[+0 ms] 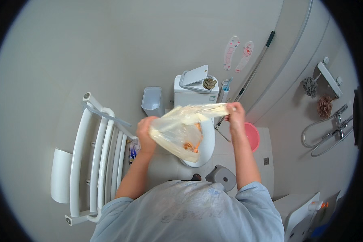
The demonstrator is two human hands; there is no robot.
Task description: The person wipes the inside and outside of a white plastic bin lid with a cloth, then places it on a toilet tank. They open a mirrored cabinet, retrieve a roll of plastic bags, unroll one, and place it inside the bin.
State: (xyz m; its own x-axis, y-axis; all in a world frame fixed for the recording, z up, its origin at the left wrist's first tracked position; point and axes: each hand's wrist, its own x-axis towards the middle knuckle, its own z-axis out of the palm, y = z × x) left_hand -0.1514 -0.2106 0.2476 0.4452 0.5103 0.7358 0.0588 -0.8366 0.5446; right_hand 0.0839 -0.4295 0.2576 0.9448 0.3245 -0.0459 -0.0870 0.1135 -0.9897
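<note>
A translucent pale yellow plastic bag (175, 130) is stretched between my two hands above the white toilet (208, 145). Orange pieces show through its side near the bottom. My left hand (146, 133) grips the bag's left edge, and my right hand (235, 113) holds its drawn-out upper right end. Behind the bag, a grey-white bin (152, 101) without a lid stands on the floor left of the toilet. On the toilet tank (184, 98) lies a bin lid frame with its white flap (196, 75) tilted up, beside a coiled brownish-green thing (209, 83).
A white towel rack (78, 163) juts from the left wall. Right of the toilet are a pink basin (252, 137) and a long pole (255, 68) leaning on the wall. A grey stool (222, 177) stands near my body. Shower fittings (340, 128) are on the right wall.
</note>
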